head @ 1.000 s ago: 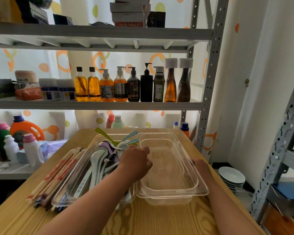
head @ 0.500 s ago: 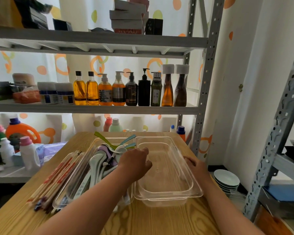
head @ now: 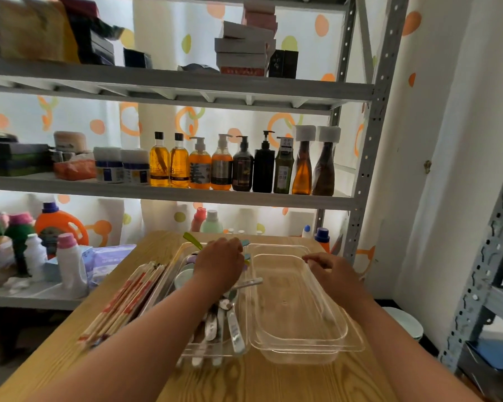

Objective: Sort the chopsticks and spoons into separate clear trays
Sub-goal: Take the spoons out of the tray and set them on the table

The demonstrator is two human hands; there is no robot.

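Two clear trays stand side by side on the wooden table (head: 273, 381). The left tray (head: 186, 353) holds several spoons (head: 232, 329) in white, green, blue and metal. The right tray (head: 296, 317) is empty. A bundle of chopsticks (head: 125, 300) lies on the table left of the trays. My left hand (head: 219, 264) reaches down into the far end of the spoon tray, and its fingertips are hidden among the spoons. My right hand (head: 333, 269) sits at the empty tray's far right rim, with its curled fingers pinching the edge.
A grey metal shelf unit (head: 360, 198) stands behind the table with a row of bottles (head: 241, 166). Detergent bottles (head: 55, 227) crowd a low shelf at the left. White bowls (head: 407, 323) are stacked on the floor at the right, beside another rack (head: 488, 256).
My left hand moved from the rim between the trays forward into the far end of the spoon tray. My right hand slid forward along the empty tray's right rim. The camera tilted up.
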